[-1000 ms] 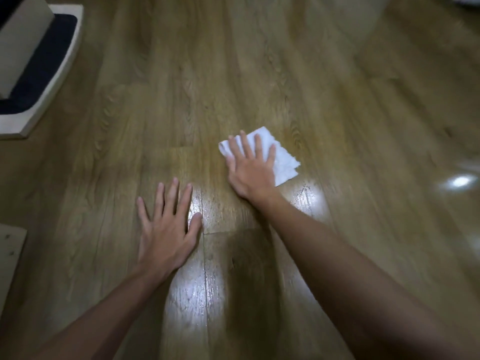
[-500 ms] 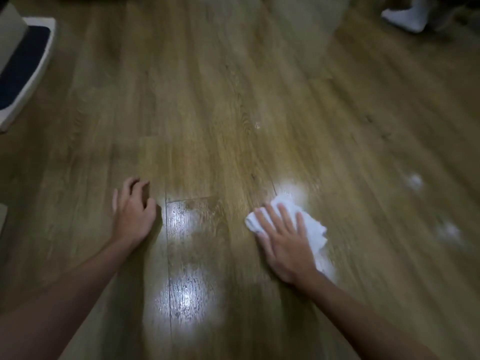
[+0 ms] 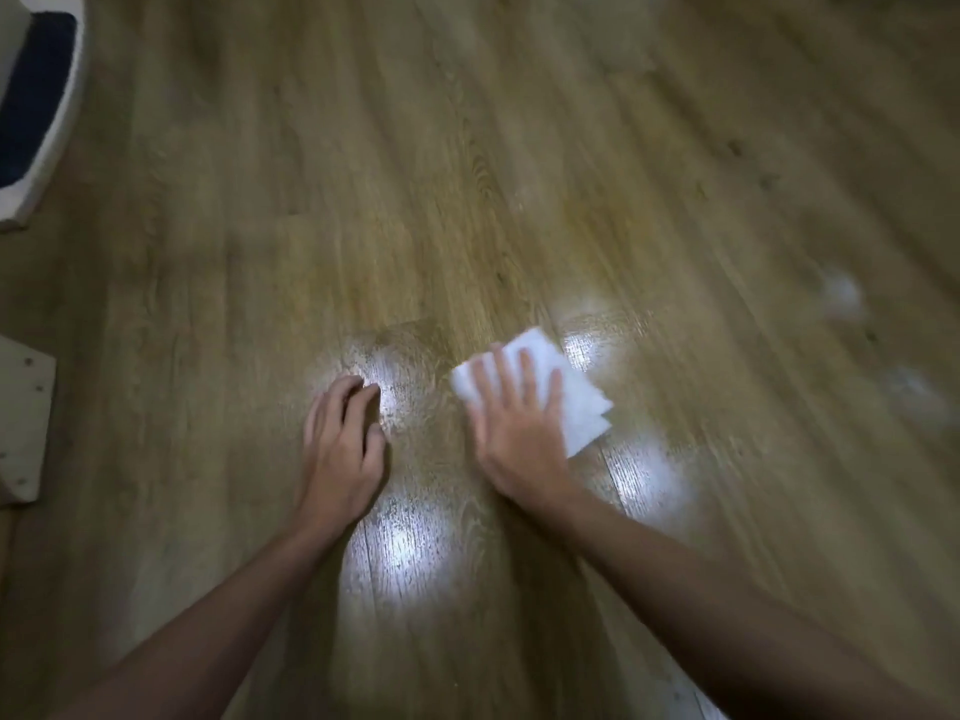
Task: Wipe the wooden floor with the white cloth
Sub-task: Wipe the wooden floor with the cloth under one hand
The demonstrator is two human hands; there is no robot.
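A folded white cloth [image 3: 571,402] lies flat on the wooden floor [image 3: 467,174] just right of centre. My right hand [image 3: 519,433] presses down on its left part, palm flat and fingers spread, so half the cloth is hidden. My left hand [image 3: 343,449] rests on the bare boards a little to the left, fingers curled under and holding nothing. Bright light patches shine on the planks around both hands.
A white-edged platform with a dark blue top [image 3: 36,111] sits at the upper left. A pale board corner with screws [image 3: 23,423] juts in at the left edge. Blurred white glints [image 3: 841,298] show on the floor at the right.
My right hand slid the cloth back toward me and then slightly forward again. My left hand went from flat with spread fingers to curled, and now sits closer to the right hand.
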